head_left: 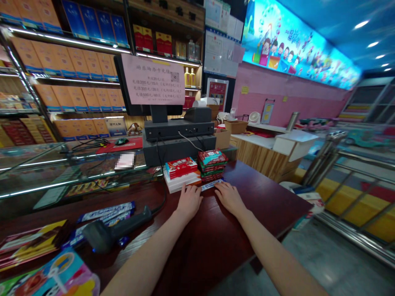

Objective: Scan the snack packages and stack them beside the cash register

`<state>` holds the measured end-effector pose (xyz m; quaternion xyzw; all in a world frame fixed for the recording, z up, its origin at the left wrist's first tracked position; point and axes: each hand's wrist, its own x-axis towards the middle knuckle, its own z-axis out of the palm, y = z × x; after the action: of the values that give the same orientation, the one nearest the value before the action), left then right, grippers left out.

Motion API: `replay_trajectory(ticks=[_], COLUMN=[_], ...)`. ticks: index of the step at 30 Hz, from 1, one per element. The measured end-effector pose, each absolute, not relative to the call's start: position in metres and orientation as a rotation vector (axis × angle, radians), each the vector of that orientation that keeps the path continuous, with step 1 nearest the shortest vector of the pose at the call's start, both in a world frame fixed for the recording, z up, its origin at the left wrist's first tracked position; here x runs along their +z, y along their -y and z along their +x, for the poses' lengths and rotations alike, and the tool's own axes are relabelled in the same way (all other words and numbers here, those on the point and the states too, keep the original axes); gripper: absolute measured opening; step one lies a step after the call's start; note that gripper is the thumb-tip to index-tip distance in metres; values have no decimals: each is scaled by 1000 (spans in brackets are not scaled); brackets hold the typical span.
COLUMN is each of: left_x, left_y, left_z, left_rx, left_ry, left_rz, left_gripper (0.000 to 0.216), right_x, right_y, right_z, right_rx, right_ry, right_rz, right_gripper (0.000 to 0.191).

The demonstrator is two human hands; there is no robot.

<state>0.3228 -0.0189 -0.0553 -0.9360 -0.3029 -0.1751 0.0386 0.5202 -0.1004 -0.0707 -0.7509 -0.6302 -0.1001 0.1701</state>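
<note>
Both of my hands rest palm-down on the dark red-brown table, fingers reaching forward and not wrapped round anything. My left hand (189,201) lies in front of a stack of flat white boxes (182,181), its fingertips close to or touching the lowest edge. On those boxes sit red snack packs (181,167). Between my hands a slim blue-and-white wrapped bar (212,184) lies along the foot of a pile of red-brown and green snack packets (212,164). The fingertips of my right hand (230,198) are at the bar's near side, seemingly touching it; they partly cover it.
At left lie a black barcode scanner (114,232), blue wrapped bars (106,211), yellow-brown chocolate packs (37,242) and a colourful toy package (55,275). A dark cash register (179,131) stands behind the snacks. The scanner's cable crosses the table. A metal railing (354,176) stands at right.
</note>
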Motion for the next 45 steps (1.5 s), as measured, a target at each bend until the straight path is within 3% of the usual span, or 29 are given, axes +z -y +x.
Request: replay_trajectory(ticks=[13, 25, 45], left_x=[-50, -26, 17], left_y=[24, 27, 10], left_z=[312, 272, 156], left_rx=[-543, -556, -604], left_ry=[916, 865, 1097], left_rz=[-2924, -2842, -2642], left_gripper=[42, 30, 20], right_x=[-73, -61, -22], right_y=[100, 102, 58], right_z=[519, 509, 379], right_rx=[-331, -403, -327], right_ry=[1763, 1851, 2122], right_rz=[-2193, -2094, -1732], right_gripper=[40, 36, 33])
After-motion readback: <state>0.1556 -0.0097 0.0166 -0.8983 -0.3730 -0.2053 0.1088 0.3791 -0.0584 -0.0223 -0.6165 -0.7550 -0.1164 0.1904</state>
